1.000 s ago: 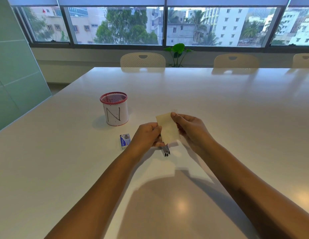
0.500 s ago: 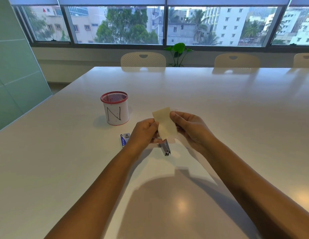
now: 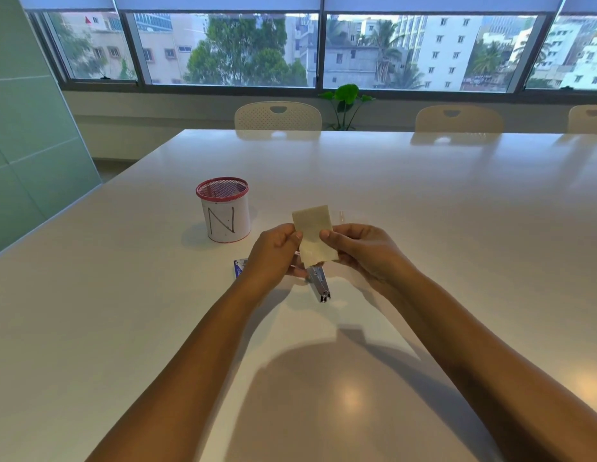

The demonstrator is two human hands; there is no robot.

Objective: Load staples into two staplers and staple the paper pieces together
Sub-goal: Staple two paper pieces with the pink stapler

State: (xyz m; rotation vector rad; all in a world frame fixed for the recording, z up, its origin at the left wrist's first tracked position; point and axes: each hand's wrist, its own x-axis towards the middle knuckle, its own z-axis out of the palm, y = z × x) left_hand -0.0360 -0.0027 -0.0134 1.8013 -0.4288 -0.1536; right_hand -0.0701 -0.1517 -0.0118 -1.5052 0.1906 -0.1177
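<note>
Pale yellow paper pieces stand upright above the table between both hands. My left hand pinches their left edge, and my right hand pinches the right edge with thumb in front. A small silver stapler pokes out below the paper, lying towards me; its far end is hidden by the paper and my left fingers, and I cannot tell whether it is held. A blue staple box lies on the table, half covered by my left hand.
A white mesh pen cup with a red rim and a drawn letter N stands to the left of the hands. The white table stretches far ahead to beige chairs and a potted plant under the window.
The paper has shifted slightly left and stands more upright. My left hand has moved up to pinch the paper's left edge; my right thumb now sits on its front.
</note>
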